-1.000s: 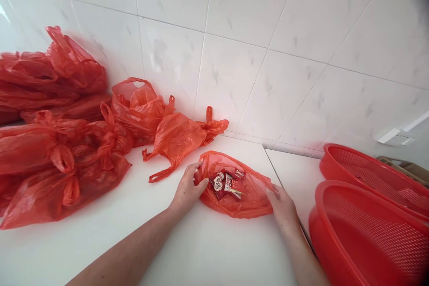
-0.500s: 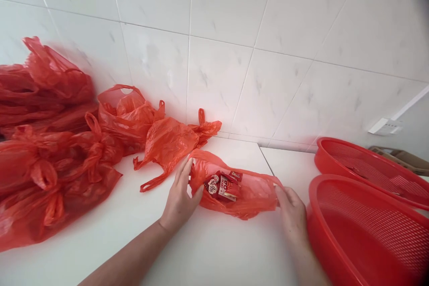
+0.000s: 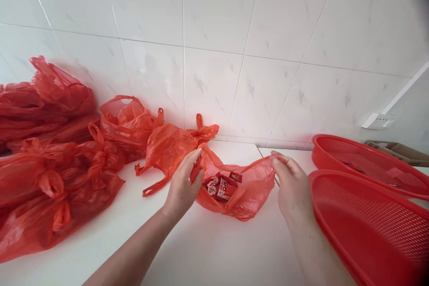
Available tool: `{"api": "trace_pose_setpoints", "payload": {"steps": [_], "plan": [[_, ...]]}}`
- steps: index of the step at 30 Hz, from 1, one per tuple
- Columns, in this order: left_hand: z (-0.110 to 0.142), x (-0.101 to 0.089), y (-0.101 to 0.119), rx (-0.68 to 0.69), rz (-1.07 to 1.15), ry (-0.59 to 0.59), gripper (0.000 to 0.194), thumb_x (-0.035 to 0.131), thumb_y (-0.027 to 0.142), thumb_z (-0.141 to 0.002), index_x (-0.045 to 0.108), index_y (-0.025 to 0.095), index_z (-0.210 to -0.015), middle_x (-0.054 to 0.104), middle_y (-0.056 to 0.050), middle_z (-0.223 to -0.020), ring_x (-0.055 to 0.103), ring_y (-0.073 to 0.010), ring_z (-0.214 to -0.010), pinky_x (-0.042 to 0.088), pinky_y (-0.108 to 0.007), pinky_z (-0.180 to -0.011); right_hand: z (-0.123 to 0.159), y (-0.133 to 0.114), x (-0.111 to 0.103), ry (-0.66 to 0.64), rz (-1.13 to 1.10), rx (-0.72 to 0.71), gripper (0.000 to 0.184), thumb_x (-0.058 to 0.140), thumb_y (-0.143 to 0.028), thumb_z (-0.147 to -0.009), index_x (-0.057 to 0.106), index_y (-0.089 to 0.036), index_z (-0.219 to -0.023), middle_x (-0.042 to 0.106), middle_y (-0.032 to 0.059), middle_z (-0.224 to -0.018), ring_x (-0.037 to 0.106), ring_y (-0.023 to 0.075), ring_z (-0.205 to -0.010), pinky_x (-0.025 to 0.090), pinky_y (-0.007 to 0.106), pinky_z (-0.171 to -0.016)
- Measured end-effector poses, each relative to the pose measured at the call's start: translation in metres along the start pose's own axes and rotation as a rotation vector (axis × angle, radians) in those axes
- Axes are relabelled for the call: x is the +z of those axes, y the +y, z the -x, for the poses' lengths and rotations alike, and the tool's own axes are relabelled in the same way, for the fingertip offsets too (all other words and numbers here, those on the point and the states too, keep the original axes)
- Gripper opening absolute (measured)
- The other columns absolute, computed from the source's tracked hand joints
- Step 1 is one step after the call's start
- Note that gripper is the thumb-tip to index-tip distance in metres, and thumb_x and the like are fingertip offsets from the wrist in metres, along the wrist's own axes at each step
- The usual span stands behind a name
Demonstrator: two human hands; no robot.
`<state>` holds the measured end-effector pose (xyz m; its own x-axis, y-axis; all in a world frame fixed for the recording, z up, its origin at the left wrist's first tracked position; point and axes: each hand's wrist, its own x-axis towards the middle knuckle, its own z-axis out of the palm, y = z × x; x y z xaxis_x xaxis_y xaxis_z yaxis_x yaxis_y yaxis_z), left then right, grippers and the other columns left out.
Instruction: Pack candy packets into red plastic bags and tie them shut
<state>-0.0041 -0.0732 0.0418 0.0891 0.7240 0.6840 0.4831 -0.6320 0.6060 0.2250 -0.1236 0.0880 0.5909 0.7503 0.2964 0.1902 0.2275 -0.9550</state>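
A red plastic bag [image 3: 250,199] lies with its mouth open on the white table, between my two hands. Inside it are several small red printed packets [image 3: 225,188], gathered toward the left part. My left hand [image 3: 183,182] is closed on the bag's left side, thumb and fingers around the thin plastic. On the other side, my right hand [image 3: 292,183] pinches the bag's right end and holds it up off the table. An empty-looking flattened red bag [image 3: 170,143] with loose handles lies just behind my left hand.
Knotted, filled red bags [image 3: 43,192] heap up at the left. Another open red bag [image 3: 129,118] leans near the tiled wall [image 3: 214,85]. Two red mesh baskets stand at the right: a near basket [image 3: 338,214] and a far basket [image 3: 321,156] with a few packets. A socket [image 3: 378,120] is on the wall.
My right hand has lifted the bag's right end upward, and the bag now sags in the middle. My left hand has raised the left side slightly. The camera view has shifted a little.
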Motion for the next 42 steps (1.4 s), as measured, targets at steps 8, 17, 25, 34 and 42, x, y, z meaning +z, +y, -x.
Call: {"api": "trace_pose_setpoints", "payload": {"steps": [8,17,25,34,42], "plan": [[-0.053,-0.022,0.041,-0.039,0.382,0.258,0.052,0.057,0.014,-0.080,0.041,0.026,-0.129,0.060,-0.002,-0.095,0.059,-0.0119,-0.084,0.050,-0.026,-0.076,-0.045,-0.018,0.021,0.015,-0.653,0.047,0.017,0.061,-0.027,-0.077,0.055,-0.023,-0.091,0.064,-0.0003,-0.085,0.065,0.0168,-0.089,0.053,0.030,-0.073],[-0.072,-0.051,0.079,-0.086,0.329,0.215,0.044,0.063,0.010,-0.069,0.058,0.026,-0.110,0.057,-0.001,-0.100,0.052,-0.0083,-0.070,0.047,-0.019,-0.060,-0.050,-0.015,0.014,-0.215,-0.928,0.286,0.024,0.048,-0.038,-0.088,0.053,-0.019,-0.075,0.041,-0.0074,-0.047,0.022,0.0020,-0.032,0.020,0.014,-0.031],[-0.071,-0.040,0.115,-0.074,0.339,0.135,0.041,0.058,0.005,-0.068,0.060,0.024,-0.104,0.057,0.001,-0.081,0.054,-0.0092,-0.068,0.043,-0.017,-0.053,-0.003,-0.050,0.015,-0.618,-0.542,0.078,0.040,0.043,-0.050,-0.090,0.052,-0.025,-0.120,0.052,-0.0042,-0.051,0.039,0.0059,-0.035,0.016,0.018,-0.035],[-0.062,-0.008,0.108,-0.165,0.701,-0.244,0.030,0.062,0.017,-0.078,0.057,0.022,-0.107,0.059,-0.003,-0.101,0.058,-0.0141,-0.095,0.052,-0.026,-0.079,0.007,-0.037,0.034,-1.034,-0.289,0.156,0.032,0.055,-0.050,-0.085,0.053,-0.018,-0.081,0.049,-0.0045,-0.053,0.043,0.0064,-0.045,0.022,0.021,-0.043],[-0.045,-0.011,0.085,0.247,0.118,-0.172,0.028,0.065,0.019,-0.081,0.061,0.027,-0.107,0.058,-0.003,-0.112,0.052,-0.0183,-0.108,0.046,-0.034,-0.089,-0.002,-0.036,0.034,-0.707,-0.378,0.244,0.035,0.046,-0.041,-0.088,0.047,-0.018,-0.061,0.047,-0.0030,-0.048,0.027,0.0049,-0.038,0.016,0.023,-0.039]]}}
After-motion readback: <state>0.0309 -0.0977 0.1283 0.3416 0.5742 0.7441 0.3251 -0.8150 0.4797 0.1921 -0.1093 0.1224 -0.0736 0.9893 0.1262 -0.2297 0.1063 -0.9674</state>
